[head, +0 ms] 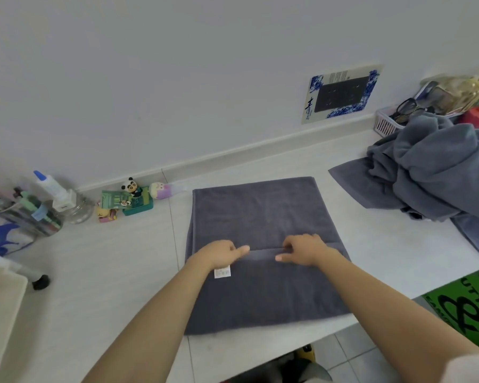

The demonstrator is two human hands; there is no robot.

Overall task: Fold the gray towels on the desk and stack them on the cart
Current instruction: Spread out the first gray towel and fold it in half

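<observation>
A dark gray towel (257,217) lies flat on the white desk (108,258), partly folded, with a hemmed edge running across its middle. My left hand (222,254) and my right hand (304,250) sit side by side on that edge, fingers curled and thumbs pointing at each other, pinching the hem. A white label (222,272) shows just below my left hand. A heap of unfolded gray towels (437,172) lies at the right of the desk.
Small toys and a green box (133,201) stand by the wall, with a jar and a pen cup (25,214) at the left. A pink basket (387,124) of clutter sits behind the heap. A white cart corner (0,299) is at the lower left.
</observation>
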